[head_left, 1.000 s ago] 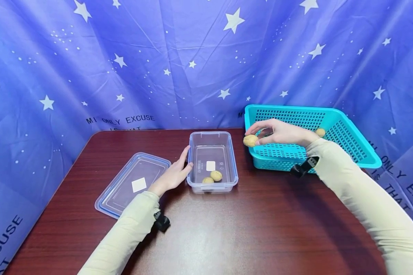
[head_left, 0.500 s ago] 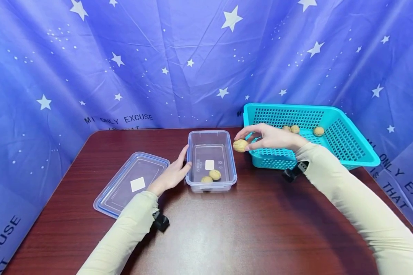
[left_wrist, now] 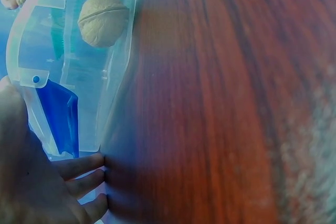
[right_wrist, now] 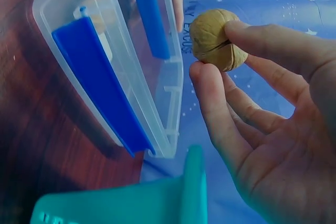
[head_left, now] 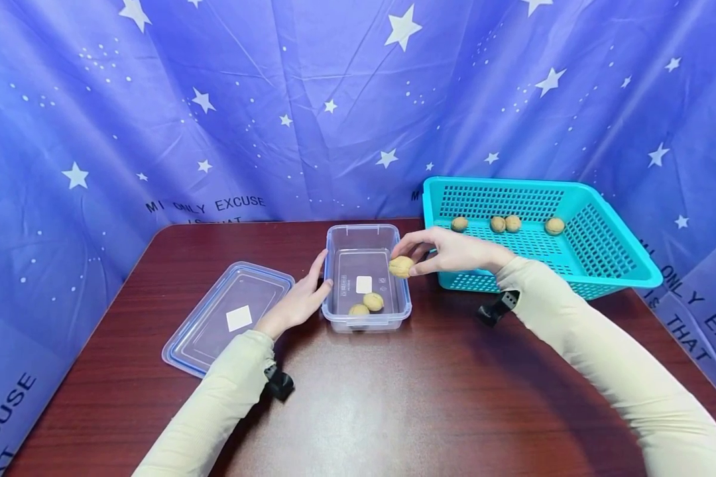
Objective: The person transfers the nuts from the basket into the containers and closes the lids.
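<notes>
A walnut is pinched between the thumb and fingertips of my right hand, over the right rim of a clear plastic container. The right wrist view shows the same walnut held up beside the container's blue side clip. Two walnuts lie inside at the near end, one of them the walnut. My left hand rests against the container's left side with fingers extended. In the left wrist view its fingers touch the wall near the table, and a walnut shows through the plastic.
A turquoise basket stands at the right with several walnuts in it, among them a walnut. The container's lid lies flat on the table at the left. A starry blue curtain hangs behind.
My right hand has carried the walnut left, from the basket's left edge to over the container's right rim. Walnuts in the basket have come into view. The left hand stays put.
</notes>
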`<state>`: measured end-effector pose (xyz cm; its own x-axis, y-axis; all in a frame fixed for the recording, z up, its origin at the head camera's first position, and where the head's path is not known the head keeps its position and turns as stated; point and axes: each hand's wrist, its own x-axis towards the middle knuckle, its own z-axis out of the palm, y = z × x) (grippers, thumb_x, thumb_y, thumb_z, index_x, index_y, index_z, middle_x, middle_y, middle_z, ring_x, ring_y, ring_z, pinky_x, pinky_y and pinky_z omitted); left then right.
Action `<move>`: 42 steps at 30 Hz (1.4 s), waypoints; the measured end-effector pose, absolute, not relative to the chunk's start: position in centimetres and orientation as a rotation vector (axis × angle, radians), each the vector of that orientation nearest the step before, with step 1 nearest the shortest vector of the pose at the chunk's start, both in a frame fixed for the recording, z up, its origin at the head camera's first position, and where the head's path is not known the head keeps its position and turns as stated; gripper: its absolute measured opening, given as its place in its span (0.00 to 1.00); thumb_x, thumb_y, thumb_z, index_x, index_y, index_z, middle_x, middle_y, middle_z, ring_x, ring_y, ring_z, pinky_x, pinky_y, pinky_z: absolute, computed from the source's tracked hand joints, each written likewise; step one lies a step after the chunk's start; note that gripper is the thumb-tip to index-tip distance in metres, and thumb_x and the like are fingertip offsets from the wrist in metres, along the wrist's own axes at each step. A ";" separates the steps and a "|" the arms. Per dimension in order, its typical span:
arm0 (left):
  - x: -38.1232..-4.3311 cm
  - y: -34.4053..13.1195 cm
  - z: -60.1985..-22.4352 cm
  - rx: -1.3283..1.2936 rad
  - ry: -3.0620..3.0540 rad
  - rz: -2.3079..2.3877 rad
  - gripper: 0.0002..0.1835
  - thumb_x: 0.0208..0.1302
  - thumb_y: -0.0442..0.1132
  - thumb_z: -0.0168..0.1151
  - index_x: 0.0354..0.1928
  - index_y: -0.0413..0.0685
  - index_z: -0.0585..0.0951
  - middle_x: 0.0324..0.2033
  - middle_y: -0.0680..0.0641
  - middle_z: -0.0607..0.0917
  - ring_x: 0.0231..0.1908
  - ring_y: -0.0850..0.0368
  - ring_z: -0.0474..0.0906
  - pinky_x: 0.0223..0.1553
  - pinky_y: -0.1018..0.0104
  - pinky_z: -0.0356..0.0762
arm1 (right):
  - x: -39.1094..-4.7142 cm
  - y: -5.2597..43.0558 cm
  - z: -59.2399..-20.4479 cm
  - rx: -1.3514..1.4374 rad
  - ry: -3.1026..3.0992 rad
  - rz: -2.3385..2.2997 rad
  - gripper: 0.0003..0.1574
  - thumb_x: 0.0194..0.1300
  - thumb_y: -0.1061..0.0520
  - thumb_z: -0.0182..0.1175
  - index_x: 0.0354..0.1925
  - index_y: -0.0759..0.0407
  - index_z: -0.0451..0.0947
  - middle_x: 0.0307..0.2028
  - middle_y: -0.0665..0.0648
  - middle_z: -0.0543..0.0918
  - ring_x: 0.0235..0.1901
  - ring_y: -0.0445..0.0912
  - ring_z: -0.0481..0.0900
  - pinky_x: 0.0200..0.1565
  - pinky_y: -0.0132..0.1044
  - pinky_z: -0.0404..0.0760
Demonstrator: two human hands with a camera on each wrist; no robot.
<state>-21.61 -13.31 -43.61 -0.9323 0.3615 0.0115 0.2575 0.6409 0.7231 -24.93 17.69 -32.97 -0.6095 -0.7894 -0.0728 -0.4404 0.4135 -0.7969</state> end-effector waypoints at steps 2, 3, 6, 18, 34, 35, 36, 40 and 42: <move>-21.6 -13.3 -43.6 0.510 2.721 1.174 0.37 0.74 0.45 0.45 0.77 0.55 0.40 0.65 0.32 0.67 0.63 0.36 0.65 0.63 0.44 0.60 | -24.8 17.3 -33.2 -1.055 2.207 -1.073 0.21 0.63 0.65 0.62 0.55 0.59 0.76 0.46 0.55 0.82 0.46 0.50 0.80 0.45 0.43 0.79; -21.6 -13.3 -43.6 0.515 2.720 1.176 0.37 0.74 0.45 0.45 0.77 0.54 0.40 0.64 0.31 0.68 0.62 0.36 0.65 0.63 0.44 0.60 | -24.7 17.2 -33.3 -1.064 2.195 -1.076 0.21 0.63 0.65 0.63 0.55 0.59 0.76 0.46 0.55 0.82 0.46 0.50 0.80 0.45 0.42 0.79; -21.5 -13.3 -43.6 0.512 2.719 1.181 0.37 0.74 0.45 0.45 0.77 0.54 0.39 0.64 0.32 0.68 0.62 0.36 0.66 0.62 0.44 0.60 | -24.5 16.7 -33.8 -1.088 2.153 -1.087 0.22 0.63 0.67 0.63 0.55 0.61 0.76 0.47 0.56 0.81 0.45 0.50 0.81 0.45 0.42 0.79; -21.6 -13.3 -43.6 0.504 2.718 1.167 0.37 0.74 0.45 0.44 0.77 0.54 0.39 0.66 0.30 0.65 0.64 0.37 0.62 0.64 0.45 0.58 | -23.9 15.3 -35.5 -1.138 2.171 -1.059 0.22 0.60 0.67 0.64 0.53 0.58 0.78 0.47 0.52 0.81 0.44 0.50 0.76 0.41 0.47 0.78; -21.7 -13.3 -43.5 0.529 2.730 1.139 0.37 0.74 0.44 0.43 0.77 0.52 0.38 0.66 0.30 0.63 0.65 0.38 0.61 0.64 0.45 0.58 | -23.6 15.2 -36.9 -1.136 2.264 -1.078 0.18 0.63 0.65 0.61 0.52 0.61 0.79 0.49 0.62 0.80 0.47 0.51 0.77 0.44 0.44 0.78; -21.6 -13.2 -43.4 0.535 2.733 1.138 0.37 0.74 0.44 0.43 0.77 0.51 0.38 0.66 0.30 0.64 0.65 0.38 0.61 0.64 0.45 0.58 | -23.6 15.3 -36.9 -1.132 2.263 -1.078 0.18 0.63 0.65 0.61 0.52 0.61 0.79 0.49 0.62 0.80 0.47 0.50 0.77 0.44 0.44 0.78; -21.6 -13.2 -43.4 0.541 2.736 1.137 0.37 0.74 0.44 0.43 0.77 0.50 0.38 0.66 0.30 0.64 0.65 0.38 0.62 0.64 0.45 0.58 | -23.6 15.3 -36.9 -1.128 2.261 -1.080 0.18 0.63 0.65 0.61 0.52 0.61 0.79 0.50 0.62 0.80 0.47 0.50 0.77 0.45 0.44 0.78; -21.5 -13.2 -43.3 0.553 2.742 1.132 0.37 0.75 0.43 0.43 0.77 0.49 0.38 0.66 0.30 0.64 0.65 0.37 0.62 0.64 0.44 0.58 | -23.4 15.5 -36.6 -1.138 2.240 -1.107 0.17 0.64 0.65 0.60 0.52 0.62 0.79 0.50 0.63 0.79 0.48 0.52 0.78 0.47 0.47 0.78; -21.6 -13.2 -43.4 0.551 2.745 1.125 0.36 0.75 0.43 0.43 0.77 0.49 0.38 0.66 0.30 0.64 0.65 0.37 0.62 0.64 0.44 0.58 | -23.3 15.6 -36.5 -1.149 2.226 -1.126 0.16 0.65 0.65 0.59 0.52 0.62 0.79 0.50 0.63 0.79 0.49 0.53 0.78 0.47 0.48 0.78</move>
